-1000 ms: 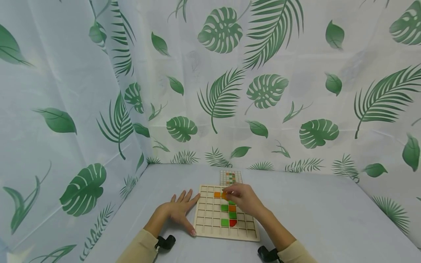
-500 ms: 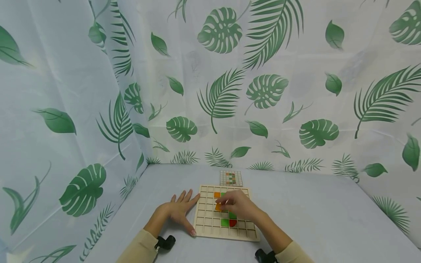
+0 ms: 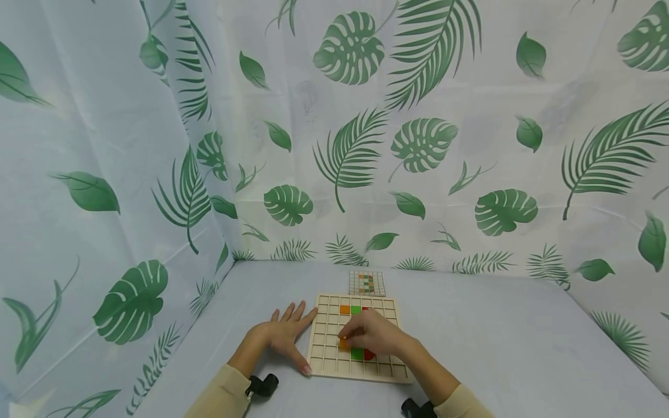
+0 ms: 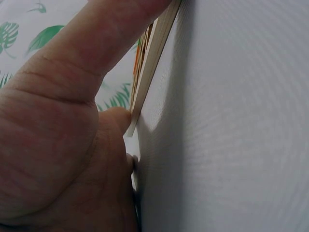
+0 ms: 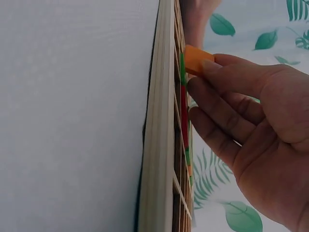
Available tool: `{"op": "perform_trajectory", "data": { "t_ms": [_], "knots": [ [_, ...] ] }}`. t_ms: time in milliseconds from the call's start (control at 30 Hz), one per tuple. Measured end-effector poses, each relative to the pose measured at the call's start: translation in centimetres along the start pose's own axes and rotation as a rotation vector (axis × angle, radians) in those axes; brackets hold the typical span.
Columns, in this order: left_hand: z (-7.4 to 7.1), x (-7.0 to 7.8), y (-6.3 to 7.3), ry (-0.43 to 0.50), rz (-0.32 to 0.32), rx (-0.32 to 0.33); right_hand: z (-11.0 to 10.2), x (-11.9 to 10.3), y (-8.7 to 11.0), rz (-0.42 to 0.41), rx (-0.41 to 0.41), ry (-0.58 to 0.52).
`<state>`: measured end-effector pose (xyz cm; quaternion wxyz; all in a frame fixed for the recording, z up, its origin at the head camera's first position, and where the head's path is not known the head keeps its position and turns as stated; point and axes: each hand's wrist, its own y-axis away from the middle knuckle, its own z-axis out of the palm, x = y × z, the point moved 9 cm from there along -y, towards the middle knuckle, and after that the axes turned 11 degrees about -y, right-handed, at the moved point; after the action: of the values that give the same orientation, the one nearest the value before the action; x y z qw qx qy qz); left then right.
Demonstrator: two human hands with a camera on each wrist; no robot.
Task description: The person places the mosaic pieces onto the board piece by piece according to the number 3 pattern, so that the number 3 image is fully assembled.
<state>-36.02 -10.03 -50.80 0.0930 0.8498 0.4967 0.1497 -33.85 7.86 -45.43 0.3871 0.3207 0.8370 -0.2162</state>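
A wooden grid board (image 3: 326, 367) lies on the table, with several coloured tiles set in its squares. My right hand (image 3: 377, 334) is over the middle of the board and pinches an orange tile (image 5: 197, 60) between thumb and forefinger, close to the surface. Near it sit a green tile (image 3: 357, 353) and a red tile (image 3: 369, 354); further back are an orange tile (image 3: 345, 310) and a green tile (image 3: 356, 310). The right hand covers other tiles in the head view. My left hand (image 3: 284, 335) lies with fingers spread at the board's left edge, thumb at the near corner.
Behind the board lies a small printed card (image 3: 367, 283) with a coloured grid pattern. A white cloth covers the table (image 3: 496, 337). Leaf-patterned curtains (image 3: 355, 157) hang at the back and left. Each wrist carries a black camera (image 3: 263, 385).
My right hand has carried the orange tile from the board's far rows toward the near rows, slightly left. The left hand stays in place.
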Motion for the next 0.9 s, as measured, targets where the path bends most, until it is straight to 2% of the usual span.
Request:
{"op": "perform_trajectory", "data": {
  "t_ms": [300, 667, 900],
  "knots": [
    [0.0, 0.0, 0.0, -0.005, -0.004, 0.001, 0.2, 0.3, 0.0, 0.019, -0.001, -0.003],
    [0.0, 0.0, 0.0, 0.003, 0.011, 0.007, 0.8, 0.7, 0.1, 0.018, -0.050, 0.011],
    [0.0, 0.1, 0.1, 0.009, 0.012, 0.005, 1.0, 1.2, 0.1, 0.059, -0.066, 0.031]
  ]
}}
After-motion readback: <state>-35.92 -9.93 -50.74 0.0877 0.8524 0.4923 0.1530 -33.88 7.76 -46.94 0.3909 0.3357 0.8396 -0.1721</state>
